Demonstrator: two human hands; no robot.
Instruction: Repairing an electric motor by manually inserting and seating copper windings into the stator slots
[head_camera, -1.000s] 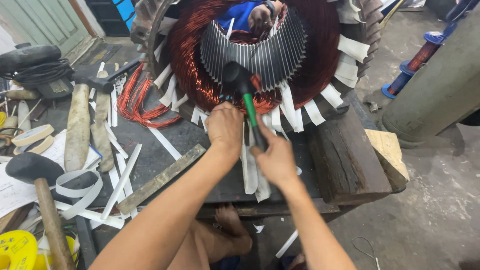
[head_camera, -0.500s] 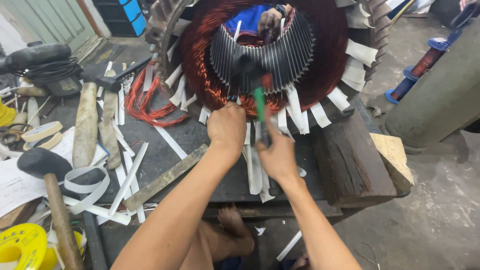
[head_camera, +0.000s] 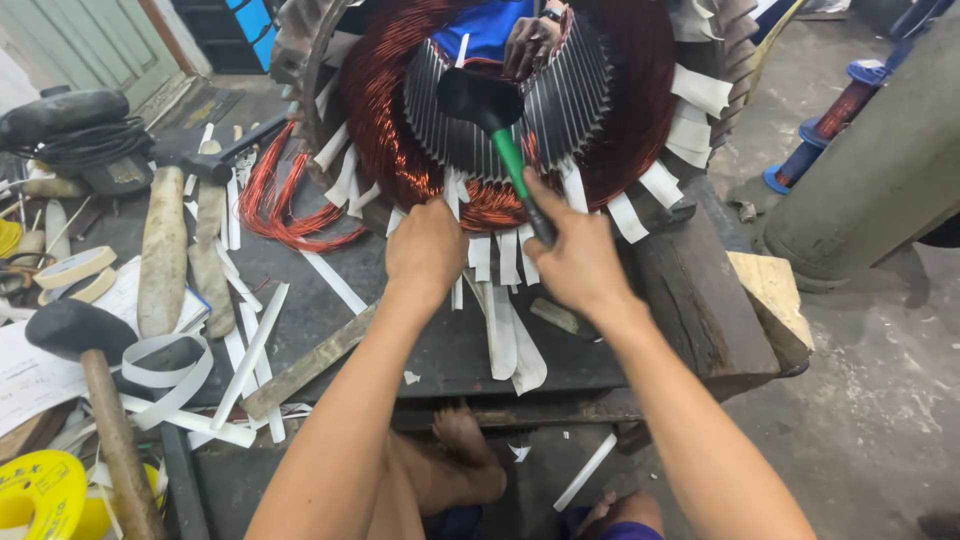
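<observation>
A large motor stator (head_camera: 640, 110) wound with copper coils stands on a dark bench, white insulation strips sticking out around its rim. My right hand (head_camera: 580, 262) grips the green-and-black handle of a black rubber mallet (head_camera: 480, 100), whose head is raised in front of the metal slots. My left hand (head_camera: 428, 250) is closed against the lower copper winding and the white strips there; whether it holds a strip is hidden. Another person's hand (head_camera: 530, 42) rests on the far inner edge of the stator.
A second mallet with a wooden handle (head_camera: 85, 350) lies at the left among white paper strips, tape rolls (head_camera: 75, 268) and wooden wedges (head_camera: 163, 262). Loose copper wire (head_camera: 285, 205) trails left of the stator. A wooden block (head_camera: 772, 300) sits at the bench's right edge.
The mallet head has lifted up and away from the winding toward the stator's middle. My left hand stays pressed on the lower coil.
</observation>
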